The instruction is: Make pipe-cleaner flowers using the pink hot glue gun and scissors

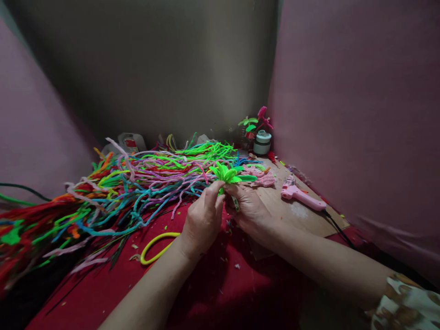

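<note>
Bright green pipe-cleaner petals (225,173) fan out above my fingertips, in the middle of the head view. My left hand (203,219) is closed, pinching the base of this pipe-cleaner flower between thumb and fingers. From the other side my right hand (250,208) is also closed on the base, its thumb and fingertips meeting the left ones. A small pale strip with dark marks (235,203) shows under the right fingers; I cannot make out what it is. The fingers hide the lower part of the flower.
A large heap of coloured pipe cleaners (151,172) covers the left and back of the red cloth (213,284). A pink glue gun (304,198) with a black cord lies on a brown board (280,208) at right. Behind stands a pale jar (262,143). A yellow ring (146,250) lies beside my left wrist.
</note>
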Motion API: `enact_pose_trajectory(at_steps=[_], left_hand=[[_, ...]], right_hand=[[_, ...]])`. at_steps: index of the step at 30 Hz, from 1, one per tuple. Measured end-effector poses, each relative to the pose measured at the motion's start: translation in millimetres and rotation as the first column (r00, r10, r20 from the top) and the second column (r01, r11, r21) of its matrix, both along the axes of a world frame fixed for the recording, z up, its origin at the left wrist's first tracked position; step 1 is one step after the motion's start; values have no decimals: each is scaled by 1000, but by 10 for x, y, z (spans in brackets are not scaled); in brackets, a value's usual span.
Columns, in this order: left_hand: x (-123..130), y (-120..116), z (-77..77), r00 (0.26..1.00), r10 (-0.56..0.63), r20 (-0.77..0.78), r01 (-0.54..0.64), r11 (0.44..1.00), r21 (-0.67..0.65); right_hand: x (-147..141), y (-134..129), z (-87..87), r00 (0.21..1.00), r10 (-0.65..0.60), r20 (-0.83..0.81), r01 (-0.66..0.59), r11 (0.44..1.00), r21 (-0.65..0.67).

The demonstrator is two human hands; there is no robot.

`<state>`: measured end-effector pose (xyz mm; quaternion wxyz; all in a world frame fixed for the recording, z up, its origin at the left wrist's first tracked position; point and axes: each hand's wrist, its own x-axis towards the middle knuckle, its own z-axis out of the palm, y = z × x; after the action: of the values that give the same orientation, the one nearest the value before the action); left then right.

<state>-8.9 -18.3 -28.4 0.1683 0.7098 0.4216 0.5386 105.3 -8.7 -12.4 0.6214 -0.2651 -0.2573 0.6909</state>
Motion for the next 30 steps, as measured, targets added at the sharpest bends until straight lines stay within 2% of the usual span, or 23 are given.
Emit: enact_pose_trajectory(at_steps=[5,9,12,16,19,22,24,26,30], left_hand=[[-31,22,-6,979,-33,-199,49,996,76],[-13,14,-9,959,29,-281,2,994,108],[8,16,-6,950,75,-304,-38,991,126],[42,22,54,960,105,-259,-72,988,135],[68,14,126,988,99,-119,-92,994,62],[81,-5,199,986,40,159,-19,991,-134],[79,-22,247,939,8,345,79,968,-236],[69,-40,294,875,-21,484,175,946,-274],[46,-69,366,757,-49,652,328,891,-314]], right_hand=[[6,22,-64,1000,0,12,0,1000,-9],[-8,18,-68,1000,3,-18,-3,1000,8],[-28,8,-41,999,2,-36,-1,1000,27],[-37,11,-53,1000,-10,-11,10,999,47],[-19,15,-85,995,-57,81,48,993,106],[10,15,-96,971,-117,209,68,971,228],[24,12,-93,958,-139,251,57,949,310],[32,8,-85,950,-146,275,39,932,361],[43,-1,-63,939,-172,299,28,901,432]])
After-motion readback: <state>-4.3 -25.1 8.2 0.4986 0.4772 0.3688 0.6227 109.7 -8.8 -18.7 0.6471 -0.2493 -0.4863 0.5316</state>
